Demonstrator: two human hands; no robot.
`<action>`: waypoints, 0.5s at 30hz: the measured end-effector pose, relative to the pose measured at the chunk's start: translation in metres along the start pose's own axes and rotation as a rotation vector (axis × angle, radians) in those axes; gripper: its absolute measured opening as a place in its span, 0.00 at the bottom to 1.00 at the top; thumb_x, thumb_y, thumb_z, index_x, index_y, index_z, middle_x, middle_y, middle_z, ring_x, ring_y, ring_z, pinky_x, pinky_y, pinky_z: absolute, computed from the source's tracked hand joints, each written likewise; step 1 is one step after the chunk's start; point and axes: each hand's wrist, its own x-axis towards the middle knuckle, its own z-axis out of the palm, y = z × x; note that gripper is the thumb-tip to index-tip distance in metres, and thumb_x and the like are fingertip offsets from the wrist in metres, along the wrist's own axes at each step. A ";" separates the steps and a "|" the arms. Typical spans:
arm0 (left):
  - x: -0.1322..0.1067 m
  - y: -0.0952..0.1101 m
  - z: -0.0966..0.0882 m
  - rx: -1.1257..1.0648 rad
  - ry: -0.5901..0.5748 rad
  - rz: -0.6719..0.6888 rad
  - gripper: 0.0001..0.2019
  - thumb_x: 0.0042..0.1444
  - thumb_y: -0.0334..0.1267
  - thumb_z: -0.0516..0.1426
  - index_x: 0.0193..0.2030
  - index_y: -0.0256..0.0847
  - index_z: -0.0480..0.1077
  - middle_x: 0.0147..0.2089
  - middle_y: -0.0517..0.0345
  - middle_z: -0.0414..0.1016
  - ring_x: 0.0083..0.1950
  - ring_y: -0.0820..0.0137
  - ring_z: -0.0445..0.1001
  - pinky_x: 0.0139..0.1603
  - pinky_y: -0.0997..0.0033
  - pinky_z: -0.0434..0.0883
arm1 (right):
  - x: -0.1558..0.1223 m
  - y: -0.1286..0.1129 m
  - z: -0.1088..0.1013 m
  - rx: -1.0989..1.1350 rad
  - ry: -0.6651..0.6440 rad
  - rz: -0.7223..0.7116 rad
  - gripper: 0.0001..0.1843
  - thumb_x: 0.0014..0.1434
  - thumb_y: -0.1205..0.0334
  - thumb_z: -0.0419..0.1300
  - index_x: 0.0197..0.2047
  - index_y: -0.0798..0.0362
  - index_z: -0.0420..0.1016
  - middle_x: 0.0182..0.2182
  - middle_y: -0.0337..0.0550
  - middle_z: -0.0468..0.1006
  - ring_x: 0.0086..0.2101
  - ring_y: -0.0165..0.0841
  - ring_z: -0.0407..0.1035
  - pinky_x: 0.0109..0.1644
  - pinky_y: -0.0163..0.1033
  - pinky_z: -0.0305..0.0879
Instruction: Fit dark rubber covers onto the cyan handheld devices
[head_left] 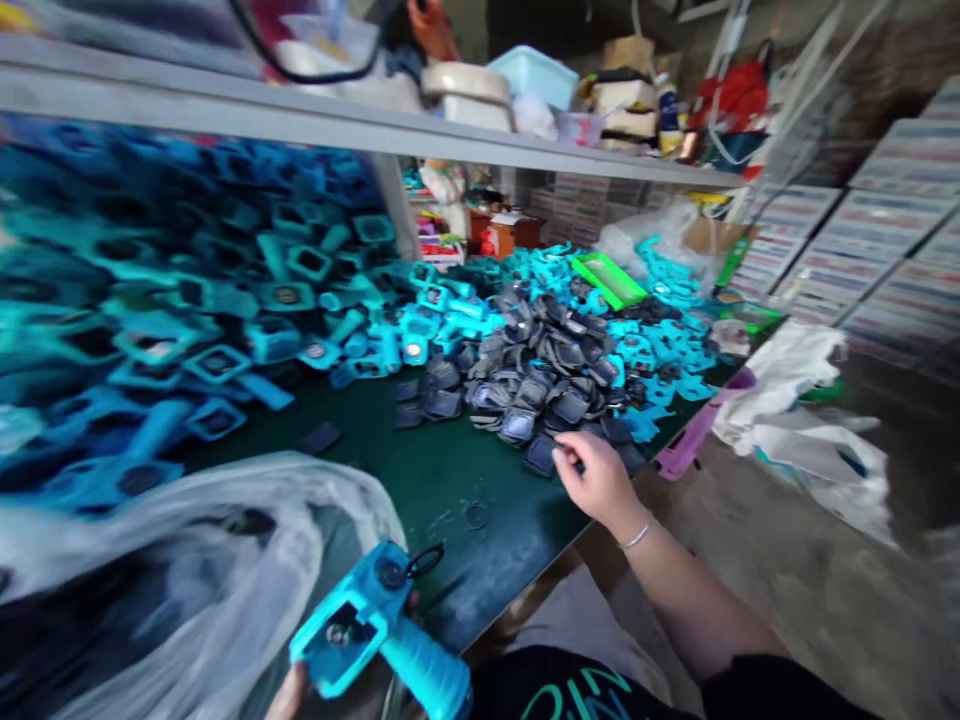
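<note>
My left hand (pixel 290 694), mostly hidden and cut off by the lower edge, holds a turquoise plastic housing (pixel 352 620). It has a square window frame, a thick round handle and a dark round part near its top. A thin black ring (pixel 425 562) stands out from that top end. My right hand (pixel 596 478) is at the near edge of a heap of dark square plastic pieces (pixel 536 375), its fingers curled together beside a dark square piece (pixel 541 455). Whatever sits between those fingertips is too small to make out.
A large pile of turquoise housings (pixel 285 270) fills the left. A clear plastic bag (pixel 337 490) lies at the near left. Behind the heap are turquoise parts (pixel 660 350) and a green tray (pixel 609 280). A loaded shelf (pixel 315 115) crosses above the dark green table (pixel 450 570).
</note>
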 end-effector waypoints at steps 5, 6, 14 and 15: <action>-0.013 0.019 -0.023 -0.083 0.080 0.025 0.25 0.42 0.63 0.69 0.44 0.54 0.86 0.54 0.53 0.86 0.63 0.42 0.79 0.68 0.40 0.74 | 0.055 -0.029 0.039 -0.045 -0.211 -0.102 0.10 0.66 0.67 0.56 0.39 0.53 0.80 0.39 0.52 0.82 0.43 0.42 0.75 0.52 0.45 0.69; -0.014 0.020 -0.026 -0.093 0.067 0.033 0.25 0.43 0.63 0.69 0.45 0.53 0.86 0.55 0.52 0.86 0.62 0.42 0.80 0.67 0.40 0.74 | 0.065 -0.028 0.044 -0.076 -0.204 -0.061 0.10 0.66 0.68 0.56 0.39 0.55 0.80 0.38 0.55 0.81 0.44 0.44 0.75 0.53 0.47 0.68; -0.006 0.008 -0.004 -0.149 -0.050 0.124 0.24 0.55 0.62 0.65 0.51 0.50 0.84 0.54 0.49 0.86 0.60 0.45 0.81 0.68 0.42 0.73 | 0.081 -0.017 0.073 -0.010 -0.263 0.106 0.03 0.56 0.71 0.63 0.32 0.56 0.75 0.36 0.57 0.81 0.44 0.46 0.76 0.55 0.49 0.67; -0.006 0.010 0.002 -0.146 -0.112 0.105 0.25 0.54 0.62 0.65 0.52 0.49 0.84 0.55 0.49 0.85 0.60 0.46 0.81 0.66 0.43 0.75 | 0.079 -0.018 0.073 0.048 -0.263 0.117 0.02 0.59 0.69 0.61 0.34 0.56 0.75 0.37 0.56 0.81 0.44 0.45 0.76 0.55 0.49 0.68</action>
